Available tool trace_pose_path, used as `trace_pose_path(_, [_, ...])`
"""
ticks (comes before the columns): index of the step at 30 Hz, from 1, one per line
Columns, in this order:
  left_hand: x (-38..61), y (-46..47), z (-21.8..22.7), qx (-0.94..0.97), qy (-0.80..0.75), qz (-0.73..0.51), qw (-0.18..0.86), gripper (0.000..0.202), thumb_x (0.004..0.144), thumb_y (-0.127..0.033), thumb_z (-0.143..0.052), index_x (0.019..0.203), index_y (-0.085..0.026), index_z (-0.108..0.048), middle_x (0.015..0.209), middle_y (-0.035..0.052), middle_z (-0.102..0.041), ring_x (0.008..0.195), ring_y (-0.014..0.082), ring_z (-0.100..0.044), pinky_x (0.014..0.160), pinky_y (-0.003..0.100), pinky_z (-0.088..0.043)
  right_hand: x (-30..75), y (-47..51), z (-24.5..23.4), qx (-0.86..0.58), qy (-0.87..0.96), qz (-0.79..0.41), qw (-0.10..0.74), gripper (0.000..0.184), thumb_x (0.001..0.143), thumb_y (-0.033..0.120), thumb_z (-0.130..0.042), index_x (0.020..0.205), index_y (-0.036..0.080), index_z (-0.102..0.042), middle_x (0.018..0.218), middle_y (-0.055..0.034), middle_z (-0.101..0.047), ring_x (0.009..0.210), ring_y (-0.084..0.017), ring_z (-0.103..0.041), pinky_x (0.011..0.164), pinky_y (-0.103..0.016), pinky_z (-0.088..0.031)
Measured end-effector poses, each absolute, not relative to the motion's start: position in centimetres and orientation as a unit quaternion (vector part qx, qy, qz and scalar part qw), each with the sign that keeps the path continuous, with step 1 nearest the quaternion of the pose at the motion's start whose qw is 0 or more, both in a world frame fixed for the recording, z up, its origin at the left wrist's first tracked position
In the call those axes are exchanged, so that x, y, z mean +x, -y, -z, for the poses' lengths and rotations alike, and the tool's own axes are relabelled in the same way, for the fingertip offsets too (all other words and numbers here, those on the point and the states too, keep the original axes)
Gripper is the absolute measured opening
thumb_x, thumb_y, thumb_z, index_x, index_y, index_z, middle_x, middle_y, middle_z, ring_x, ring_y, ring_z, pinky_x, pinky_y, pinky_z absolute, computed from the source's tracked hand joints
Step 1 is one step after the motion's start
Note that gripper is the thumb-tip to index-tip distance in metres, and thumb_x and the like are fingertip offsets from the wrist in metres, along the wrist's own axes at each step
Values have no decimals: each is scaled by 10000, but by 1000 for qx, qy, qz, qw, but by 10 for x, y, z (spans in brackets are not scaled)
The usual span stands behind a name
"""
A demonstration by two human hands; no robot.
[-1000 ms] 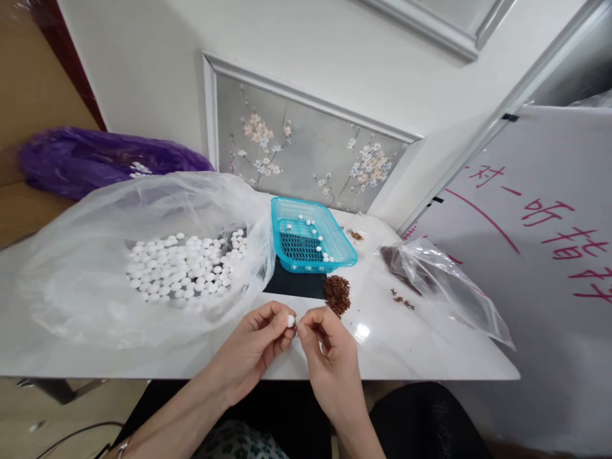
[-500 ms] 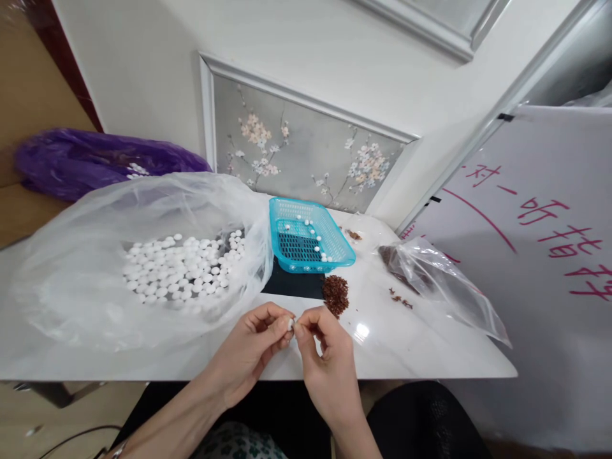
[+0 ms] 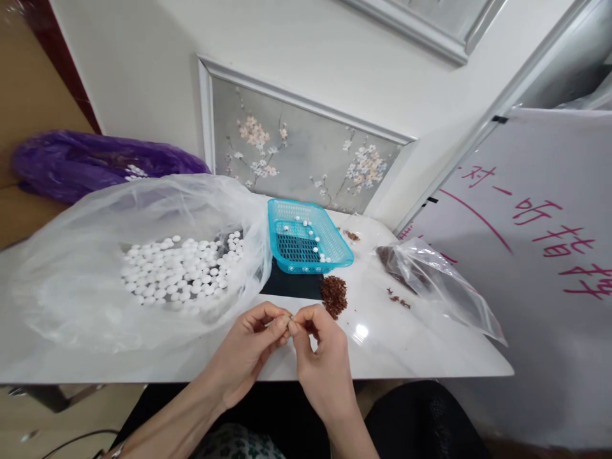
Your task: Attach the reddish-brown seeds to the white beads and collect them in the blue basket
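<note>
Fingertip to fingertip, my left hand (image 3: 252, 344) and my right hand (image 3: 322, 354) meet over the front edge of the table. My left hand is closed in a pinch on a small white ball, now mostly covered by the fingers. The thumb and forefinger of my right hand are pinched together against it; whatever they hold is too small to make out. Just beyond the right hand lies a pile of small reddish-brown pieces (image 3: 334, 296). Many white balls (image 3: 191, 271) lie in a large translucent plastic bag (image 3: 90, 274) left of my hands.
A blue plastic basket (image 3: 313, 264) holding several white balls stands on a black mat (image 3: 291, 284). To the right lie a few brown bits (image 3: 398, 298) and a clear bag (image 3: 444, 287) with brown contents. A purple bag (image 3: 90, 166) sits at the back left, and a whiteboard (image 3: 535, 287) stands right.
My right fingertips have moved slightly left, closer against my left fingertips, and the white ball between them is now mostly hidden. The view has shifted a little.
</note>
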State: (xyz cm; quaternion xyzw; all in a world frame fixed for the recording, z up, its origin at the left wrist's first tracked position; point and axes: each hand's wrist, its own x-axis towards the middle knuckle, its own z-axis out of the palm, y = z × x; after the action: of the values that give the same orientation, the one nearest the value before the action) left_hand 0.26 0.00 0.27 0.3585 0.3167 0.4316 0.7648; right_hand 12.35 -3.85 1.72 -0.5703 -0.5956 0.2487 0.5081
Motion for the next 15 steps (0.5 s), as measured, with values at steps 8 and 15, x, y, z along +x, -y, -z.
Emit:
trace_pose_path(8, [2,2,-7,340,-298,-427,783,102,745,-253,-708,736,-158,-672,690,-17,-586,654,76,-501,681,183,-428,135,36,-19,-490,559,-398,537,49,882,244,-516,893,199,-535,736,20,-520,673,-123,-533,642,-237,-461])
trace_pose_path(15, [2,2,-7,333,-272,-416,801,187,755,-230,-703,906,-195,-597,755,-18,-612,711,93,-569,753,230,-463,145,44,-26,-473,640,-382,469,282,917,252,-478,1159,252,-623,901,-36,-577,816,-158,-556,725,-272,-463])
